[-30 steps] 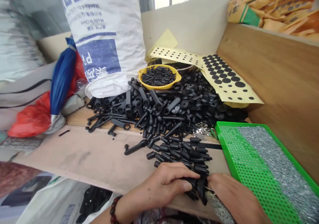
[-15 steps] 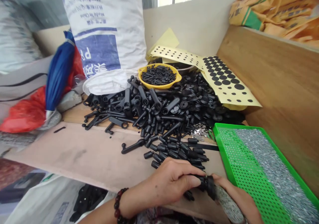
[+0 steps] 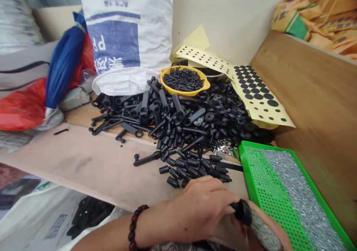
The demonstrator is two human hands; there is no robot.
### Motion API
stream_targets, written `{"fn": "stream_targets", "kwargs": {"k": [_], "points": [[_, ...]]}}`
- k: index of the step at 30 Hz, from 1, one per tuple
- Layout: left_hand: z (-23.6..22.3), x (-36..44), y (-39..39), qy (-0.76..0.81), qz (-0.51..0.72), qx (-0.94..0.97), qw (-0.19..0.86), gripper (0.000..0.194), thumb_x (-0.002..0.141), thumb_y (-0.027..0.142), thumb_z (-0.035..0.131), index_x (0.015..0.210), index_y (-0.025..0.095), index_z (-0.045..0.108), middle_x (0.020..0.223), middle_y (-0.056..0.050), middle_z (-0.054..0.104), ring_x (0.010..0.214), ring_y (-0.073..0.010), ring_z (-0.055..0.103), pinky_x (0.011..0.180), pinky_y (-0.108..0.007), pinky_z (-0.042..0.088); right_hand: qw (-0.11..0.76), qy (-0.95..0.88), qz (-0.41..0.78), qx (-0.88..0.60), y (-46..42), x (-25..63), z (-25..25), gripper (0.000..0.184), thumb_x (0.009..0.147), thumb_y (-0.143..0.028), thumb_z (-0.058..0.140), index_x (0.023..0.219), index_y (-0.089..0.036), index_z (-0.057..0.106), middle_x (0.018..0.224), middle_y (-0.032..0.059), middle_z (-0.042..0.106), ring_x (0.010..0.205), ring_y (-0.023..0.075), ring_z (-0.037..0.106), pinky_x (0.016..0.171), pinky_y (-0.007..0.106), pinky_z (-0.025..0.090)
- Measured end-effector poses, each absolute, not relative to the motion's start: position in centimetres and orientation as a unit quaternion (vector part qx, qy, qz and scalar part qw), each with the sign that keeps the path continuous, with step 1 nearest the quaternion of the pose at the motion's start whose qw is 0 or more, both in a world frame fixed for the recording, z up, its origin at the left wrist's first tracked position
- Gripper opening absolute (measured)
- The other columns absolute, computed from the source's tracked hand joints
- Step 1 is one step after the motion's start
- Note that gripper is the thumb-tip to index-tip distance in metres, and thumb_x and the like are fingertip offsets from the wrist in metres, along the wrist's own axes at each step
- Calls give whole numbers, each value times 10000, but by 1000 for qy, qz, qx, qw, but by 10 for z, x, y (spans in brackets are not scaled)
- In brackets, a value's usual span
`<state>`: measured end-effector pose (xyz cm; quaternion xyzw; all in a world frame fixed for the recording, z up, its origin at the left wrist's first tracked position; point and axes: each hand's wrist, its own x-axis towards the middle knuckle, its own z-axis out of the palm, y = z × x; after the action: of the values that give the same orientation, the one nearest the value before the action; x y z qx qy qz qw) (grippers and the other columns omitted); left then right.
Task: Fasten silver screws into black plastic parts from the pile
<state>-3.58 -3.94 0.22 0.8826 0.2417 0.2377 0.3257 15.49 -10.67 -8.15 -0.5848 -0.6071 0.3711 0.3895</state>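
Observation:
My left hand (image 3: pixel 195 210), with a bead bracelet at the wrist, is closed at the near edge of the wooden bench (image 3: pixel 92 165) and pinches a small black plastic part (image 3: pixel 242 211). My right hand (image 3: pixel 264 228) lies just right of it at the bottom edge, gripping a grey knurled tool handle (image 3: pixel 263 234) whose tip meets the black part. Just beyond my hands lies a spread of short black plastic sleeves (image 3: pixel 192 165), fronting a big heap of black handles and round caps (image 3: pixel 178 117).
A green perforated tray (image 3: pixel 259 176) holding small metal pieces lies at right, against a wooden side wall (image 3: pixel 312 95). A yellow bowl (image 3: pixel 184 80) of black screws, yellow dotted sheets (image 3: pixel 256 91), a white sack (image 3: pixel 125 35) and a blue umbrella (image 3: pixel 63 68) stand behind.
Both hands have drawn toward me and lower in view, taking the black part and tool along. The view has shifted, so the bench contents sit slightly higher.

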Motion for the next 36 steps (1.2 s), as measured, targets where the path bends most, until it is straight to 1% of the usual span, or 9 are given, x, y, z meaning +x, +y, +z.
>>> {"fn": "stream_targets", "kwargs": {"k": [3, 8, 10, 13, 16, 20, 27, 32, 36], "points": [[-2, -38, -37, 204, 244, 900, 300, 263, 910, 130, 376, 990, 64, 617, 904, -127, 662, 837, -186, 595, 801, -262, 460, 409, -559, 470, -547, -108, 151, -92, 258, 854, -392, 576, 664, -220, 603, 559, -30, 569, 486, 148, 550, 388, 229, 441], [-5, -42, -32, 167, 247, 909, 291, 287, 916, 102, 336, 1083, 71, 568, 986, -128, 649, 957, -187, 578, 877, -272, 436, 442, -524, 504, -525, -108, 142, -95, 259, 906, -338, 546, 1099, -168, 571, 1048, 48, 611, 832, 158, 618, 695, 324, 535], [-4, -42, -30, 162, 253, 906, 299, 299, 926, 111, 318, 1110, 97, 554, 1012, -121, 647, 988, -187, 574, 905, -284, 434, 463, -509, 512, -514, -104, 137, -89, 255, 924, -388, 494, 939, -158, 603, 834, 11, 624, 651, 118, 591, 560, 261, 511], [-1, -40, -28, 205, 292, 868, 345, 261, 948, 218, 381, 1116, 125, 557, 964, -98, 666, 905, -173, 605, 829, -267, 480, 491, -465, 535, -506, -98, 131, -74, 489, 912, -521, 406, 571, -178, 482, 470, -41, 420, 414, 96, 403, 384, 225, 367], [-1, -36, -29, 268, 320, 828, 375, 277, 923, 340, 477, 1064, 138, 605, 845, -65, 675, 755, -151, 615, 685, -224, 495, 512, -369, 564, -532, -95, 130, -63, 490, 743, -602, 583, 511, -189, 457, 466, -22, 426, 457, 119, 385, 431, 256, 346], [-2, -32, -29, 289, 328, 815, 380, 231, 933, 273, 467, 954, 137, 653, 773, -48, 670, 699, -127, 606, 662, -199, 480, 487, -343, 564, -571, -93, 131, -69, 446, 625, -560, 708, 494, -180, 515, 457, -16, 453, 455, 115, 381, 429, 243, 300], [10, -29, -21, 176, 316, 893, 267, 206, 920, 101, 397, 1003, 115, 585, 882, -101, 658, 808, -157, 589, 748, -258, 493, 547, -234, 647, -477, -87, 122, -61, 492, 573, -649, 683, 485, -190, 530, 426, -23, 399, 416, 107, 331, 389, 246, 291], [5, -28, -22, 263, 342, 845, 315, 175, 894, 267, 543, 1014, 144, 577, 815, -47, 651, 727, -134, 586, 661, -207, 480, 559, -262, 634, -465, -85, 122, -46, 426, 622, -566, 711, 511, -186, 554, 476, -9, 458, 479, 124, 395, 478, 254, 354], [3, -28, -22, 249, 345, 854, 298, 104, 899, 177, 519, 951, 130, 595, 779, -45, 651, 696, -128, 582, 650, -199, 471, 549, -263, 632, -480, -81, 123, -49, 455, 609, -584, 712, 496, -181, 534, 471, -13, 454, 463, 110, 378, 447, 238, 323]]}}
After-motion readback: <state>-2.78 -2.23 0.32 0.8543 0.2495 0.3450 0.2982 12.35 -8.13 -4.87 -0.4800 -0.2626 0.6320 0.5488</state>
